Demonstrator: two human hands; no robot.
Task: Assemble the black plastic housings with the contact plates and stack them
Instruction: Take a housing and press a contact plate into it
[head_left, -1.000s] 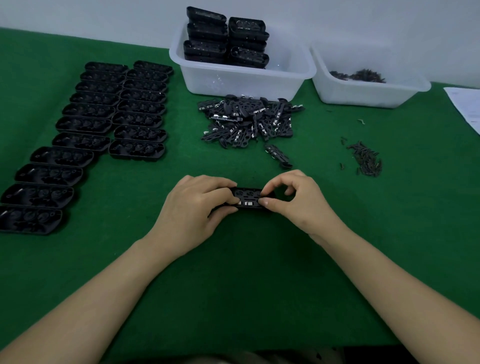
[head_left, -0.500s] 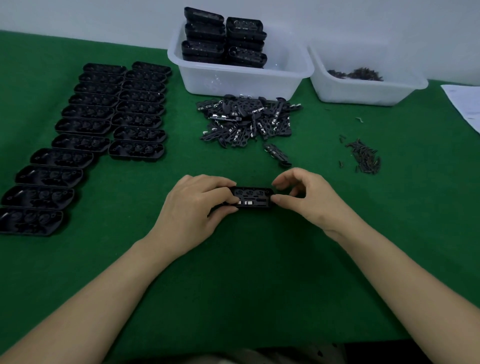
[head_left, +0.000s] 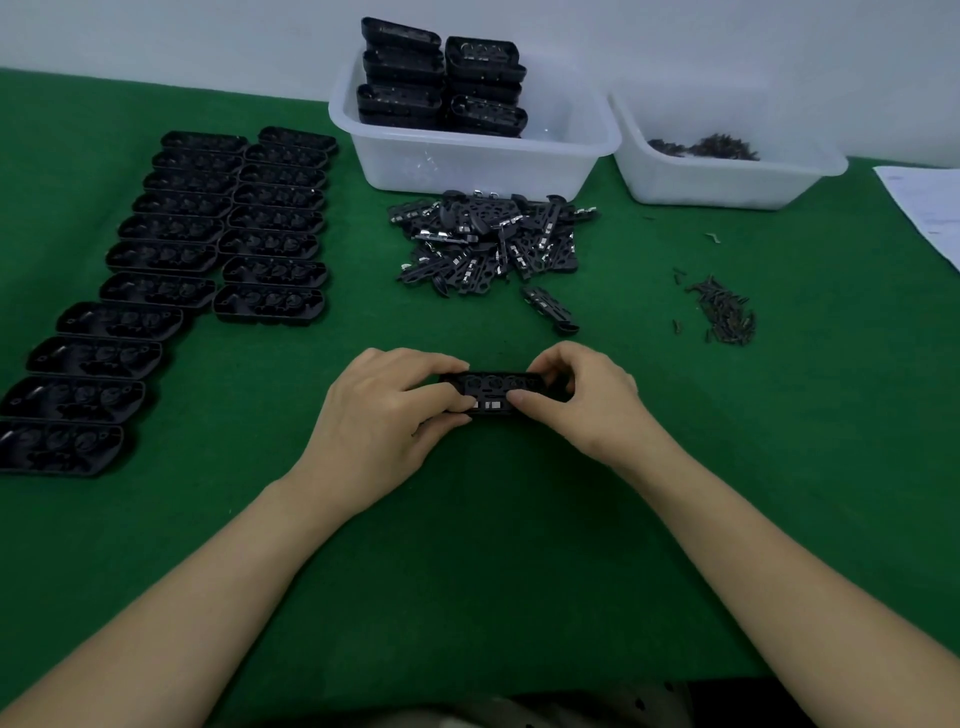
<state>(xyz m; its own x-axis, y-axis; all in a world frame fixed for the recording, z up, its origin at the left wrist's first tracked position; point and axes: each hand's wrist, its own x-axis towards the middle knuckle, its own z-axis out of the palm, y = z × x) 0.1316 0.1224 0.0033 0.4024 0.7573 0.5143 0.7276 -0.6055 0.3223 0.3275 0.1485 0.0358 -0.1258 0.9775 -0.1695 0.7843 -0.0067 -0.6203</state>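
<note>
A black plastic housing (head_left: 493, 389) with a contact plate in it lies on the green table in front of me. My left hand (head_left: 384, 415) grips its left end and my right hand (head_left: 576, 400) grips its right end, thumbs pressing on its near edge. A loose pile of contact plates (head_left: 493, 239) lies beyond, with one single plate (head_left: 550, 309) apart from it. Two rows of empty housings (head_left: 208, 249) cover the left of the table. Stacked housings (head_left: 441, 78) stand in a white bin (head_left: 467, 166).
A second white bin (head_left: 727, 176) at the back right holds small dark screws. A small heap of screws (head_left: 724, 312) lies on the green cloth to the right. A sheet of paper (head_left: 930, 208) sits at the right edge.
My right hand has closed back onto the housing's right end after lifting slightly off it. The left hand stays on the left end.
</note>
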